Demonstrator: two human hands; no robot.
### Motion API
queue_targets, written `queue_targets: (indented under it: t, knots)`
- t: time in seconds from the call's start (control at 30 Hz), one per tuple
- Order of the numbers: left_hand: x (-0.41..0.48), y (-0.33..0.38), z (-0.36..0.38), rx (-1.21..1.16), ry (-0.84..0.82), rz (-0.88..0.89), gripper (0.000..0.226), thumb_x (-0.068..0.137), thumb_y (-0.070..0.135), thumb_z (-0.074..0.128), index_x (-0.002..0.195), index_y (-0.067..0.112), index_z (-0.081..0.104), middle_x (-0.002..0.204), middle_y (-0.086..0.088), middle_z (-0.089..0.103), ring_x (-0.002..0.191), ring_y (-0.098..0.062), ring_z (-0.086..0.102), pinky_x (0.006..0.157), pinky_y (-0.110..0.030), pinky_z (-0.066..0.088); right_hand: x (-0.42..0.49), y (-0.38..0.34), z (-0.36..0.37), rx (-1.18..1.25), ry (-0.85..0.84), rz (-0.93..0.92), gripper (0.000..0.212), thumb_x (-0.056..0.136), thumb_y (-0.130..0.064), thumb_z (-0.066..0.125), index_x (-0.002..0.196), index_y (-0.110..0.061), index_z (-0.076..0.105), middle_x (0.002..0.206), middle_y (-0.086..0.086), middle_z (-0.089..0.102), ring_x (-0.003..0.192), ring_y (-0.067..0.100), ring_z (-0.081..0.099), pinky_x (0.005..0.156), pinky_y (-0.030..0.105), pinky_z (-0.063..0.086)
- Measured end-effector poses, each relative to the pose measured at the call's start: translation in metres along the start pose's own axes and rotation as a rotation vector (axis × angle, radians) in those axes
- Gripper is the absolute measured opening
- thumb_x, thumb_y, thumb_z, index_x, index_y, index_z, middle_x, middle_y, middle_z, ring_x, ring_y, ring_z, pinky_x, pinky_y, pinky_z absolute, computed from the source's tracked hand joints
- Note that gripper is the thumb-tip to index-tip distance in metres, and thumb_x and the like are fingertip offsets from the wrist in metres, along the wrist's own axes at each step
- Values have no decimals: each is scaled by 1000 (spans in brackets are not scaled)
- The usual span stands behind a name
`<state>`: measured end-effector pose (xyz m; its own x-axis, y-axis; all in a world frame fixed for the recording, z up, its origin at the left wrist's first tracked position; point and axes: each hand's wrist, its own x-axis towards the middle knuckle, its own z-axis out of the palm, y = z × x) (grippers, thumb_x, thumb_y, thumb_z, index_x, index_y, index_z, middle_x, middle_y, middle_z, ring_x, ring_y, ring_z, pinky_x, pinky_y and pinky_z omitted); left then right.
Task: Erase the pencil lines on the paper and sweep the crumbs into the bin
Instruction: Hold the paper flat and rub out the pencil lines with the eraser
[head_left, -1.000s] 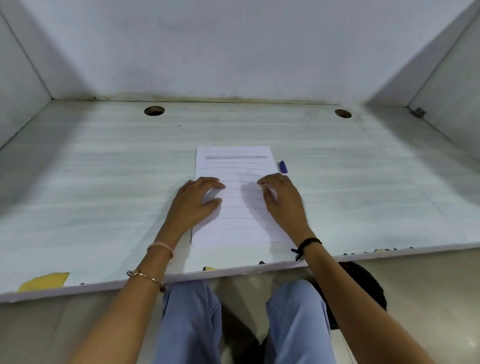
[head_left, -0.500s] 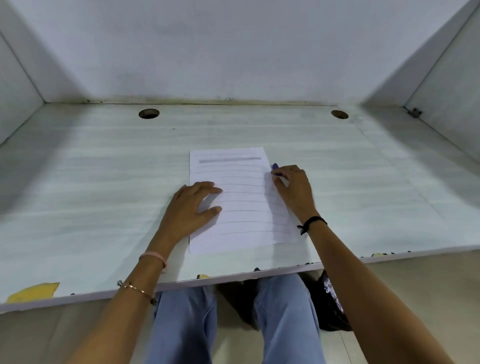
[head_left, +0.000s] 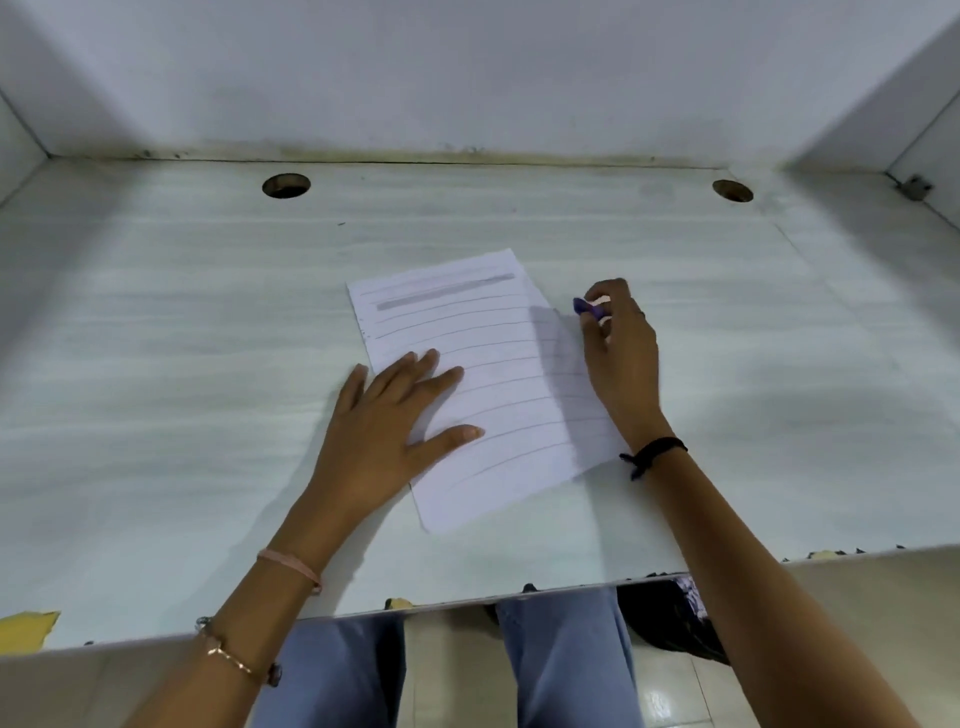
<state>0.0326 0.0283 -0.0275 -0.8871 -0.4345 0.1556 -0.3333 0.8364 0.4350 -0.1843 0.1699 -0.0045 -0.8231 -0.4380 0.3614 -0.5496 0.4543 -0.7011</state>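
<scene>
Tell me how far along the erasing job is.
Barely begun. Done: the right hand pinches the purple eraser beside the paper. In hand: the left hand presses flat on the paper, steadying it. Left: the pencil lines and the grey band near the top show unerased; no crumbs or bin are in view, so sweeping waits.

paper (head_left: 498, 374): white, pencil-lined, flat, skewed | eraser (head_left: 587, 307): purple, pinched by right hand (head_left: 621, 353), beside paper's top-right edge

Right hand (head_left: 618, 358) around purple eraser (head_left: 587, 307)
</scene>
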Motion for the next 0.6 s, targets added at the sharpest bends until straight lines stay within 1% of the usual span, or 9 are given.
queue_targets:
  t: [0.1,0.17,0.2,0.3,0.4,0.47,0.5,0.57,0.6]
  knots:
    - [6,11,8,120,69,-45,75,82,81,25,142,40,43,153,11,35,141,-12,29,115,-52,17,-19,-19,-6,92,-84,-126,22,90,-5,53,105,-19,61,94,-11,67,73,8,57,64,12,43]
    - [13,17,13,226,117,-49,73,84,78,26,136,34,52,143,4,49,129,-21,46,104,-58,32,-33,-28,-5,157,-165,-147,15,88,-5,59,94,-17,67,90,-8,70,75,5,61,66,13,45]
    - [15,19,15,275,148,-52,70,86,76,29,134,32,55,137,2,54,122,-23,51,98,-57,36,-40,-30,-4,201,-211,-126,12,87,-5,62,91,-15,69,89,-8,71,74,4,62,66,13,46]
    - [21,24,19,375,219,-70,61,91,70,34,132,31,57,125,0,58,107,-25,54,85,-48,36,-54,-30,0,259,-315,-94,8,84,-8,69,90,-14,68,88,-5,70,77,6,63,66,13,48]
    - [25,28,18,394,225,-59,52,96,60,33,131,29,57,116,-3,59,100,-28,54,84,-49,34,-57,-25,0,267,-324,-106,7,85,-8,68,91,-11,67,88,-4,69,79,8,62,68,14,49]
    - [24,27,16,359,203,-37,51,95,55,36,132,26,57,118,-5,57,108,-29,53,93,-57,33,-55,-24,-2,272,-323,-97,5,86,-8,68,89,-9,65,86,-2,68,76,9,61,66,11,46]
    - [23,25,15,315,178,-4,51,95,53,37,133,26,55,125,-6,55,120,-28,49,100,-62,29,-53,-25,-3,270,-330,-88,4,86,-8,68,88,-7,65,85,0,68,75,10,61,65,10,45]
    - [16,21,13,180,77,119,55,96,53,34,142,26,46,152,-4,36,146,-22,21,113,-62,13,-49,-26,-5,272,-353,-68,5,85,-8,68,87,-5,63,84,1,68,73,12,60,65,11,45]
    - [13,18,12,132,6,188,57,97,53,29,148,28,38,160,-1,20,150,-16,6,117,-57,8,-48,-26,-6,278,-361,-58,6,85,-7,68,87,-5,63,84,2,68,73,13,60,66,14,46]
